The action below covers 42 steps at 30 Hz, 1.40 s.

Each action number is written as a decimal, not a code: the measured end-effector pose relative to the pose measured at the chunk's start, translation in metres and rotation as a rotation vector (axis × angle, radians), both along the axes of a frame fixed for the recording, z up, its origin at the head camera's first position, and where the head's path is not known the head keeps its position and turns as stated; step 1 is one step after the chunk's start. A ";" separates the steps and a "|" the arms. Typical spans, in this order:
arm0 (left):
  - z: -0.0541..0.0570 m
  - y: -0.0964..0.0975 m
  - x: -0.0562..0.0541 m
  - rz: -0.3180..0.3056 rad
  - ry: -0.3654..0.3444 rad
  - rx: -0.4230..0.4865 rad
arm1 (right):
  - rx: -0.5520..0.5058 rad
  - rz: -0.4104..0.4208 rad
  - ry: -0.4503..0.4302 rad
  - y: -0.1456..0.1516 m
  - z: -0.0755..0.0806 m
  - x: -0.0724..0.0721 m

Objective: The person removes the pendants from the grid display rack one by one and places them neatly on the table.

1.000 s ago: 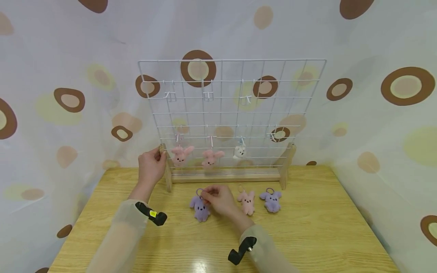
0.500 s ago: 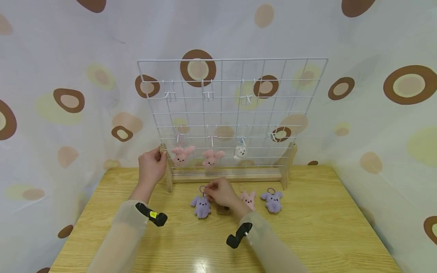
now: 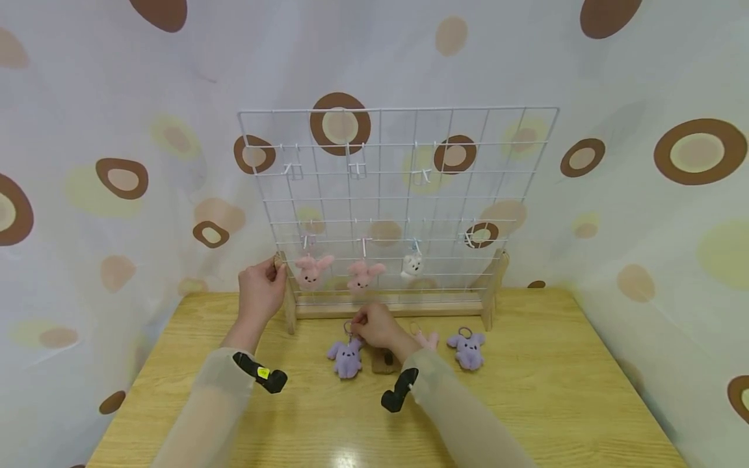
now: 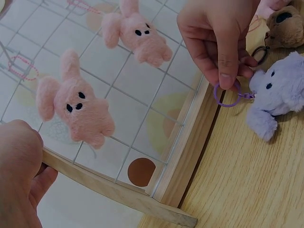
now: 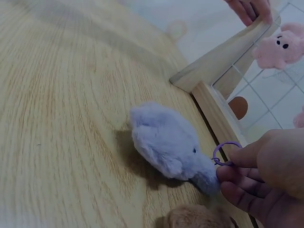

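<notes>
The right hand (image 3: 379, 326) has its fingers (image 5: 247, 154) pinching the thin purple ring (image 4: 226, 106) of a fluffy lilac plush animal (image 3: 348, 359) near the table's (image 3: 538, 390) far edge. Just beside lies a brown plush (image 3: 383, 364); its dark round ring (image 4: 255, 55) might snag in a careless lift. The left hand (image 3: 261, 290) pinches a pale wooden post (image 3: 289, 304); a slack hold could let the white wire grid (image 3: 398, 109) shift.

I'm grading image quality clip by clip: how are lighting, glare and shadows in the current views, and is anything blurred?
Head view: bright, with a small white glare low in frame on the table; left wrist view: dimmer, yet the purple plush has distinct eyes; right wrist view: also dim, slightly hazy, the plush's fur soft in detail, a dark shadow on the table beside it.
</notes>
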<state>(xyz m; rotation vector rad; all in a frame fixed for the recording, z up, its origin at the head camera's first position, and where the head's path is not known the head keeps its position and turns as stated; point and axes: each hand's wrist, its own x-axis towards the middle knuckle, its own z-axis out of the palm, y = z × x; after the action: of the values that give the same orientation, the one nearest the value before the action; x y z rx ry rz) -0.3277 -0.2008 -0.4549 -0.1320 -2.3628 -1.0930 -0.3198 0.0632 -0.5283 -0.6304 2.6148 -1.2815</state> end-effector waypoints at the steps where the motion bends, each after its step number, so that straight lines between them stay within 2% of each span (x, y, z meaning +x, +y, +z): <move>1: 0.000 0.000 0.000 0.000 0.000 0.002 | 0.006 0.007 0.000 0.000 0.000 0.000; 5: -0.001 0.002 0.001 -0.004 0.003 0.004 | 0.024 0.005 0.013 0.002 -0.001 -0.002; 9: 0.000 0.002 -0.001 -0.015 0.012 0.007 | 0.022 -0.031 0.013 0.008 -0.001 -0.006; 17: 0.000 0.001 -0.004 -0.005 -0.012 0.019 | -0.146 -0.065 -0.085 0.024 0.013 0.001; 24: 0.001 0.000 -0.003 -0.006 -0.021 0.017 | -0.236 -0.091 -0.093 0.036 0.024 0.010; 32: -0.001 0.000 -0.003 -0.005 -0.032 0.028 | -0.297 -0.091 -0.040 0.055 0.044 0.018; 42: 0.001 0.001 0.001 -0.015 -0.032 0.038 | -0.369 -0.165 -0.018 0.082 0.074 0.024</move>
<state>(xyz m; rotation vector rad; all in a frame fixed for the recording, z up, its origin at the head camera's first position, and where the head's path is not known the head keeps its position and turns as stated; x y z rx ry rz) -0.3263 -0.1995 -0.4535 -0.1198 -2.3717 -1.1545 -0.2955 0.1456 -0.4542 -0.4543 2.4765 -1.8338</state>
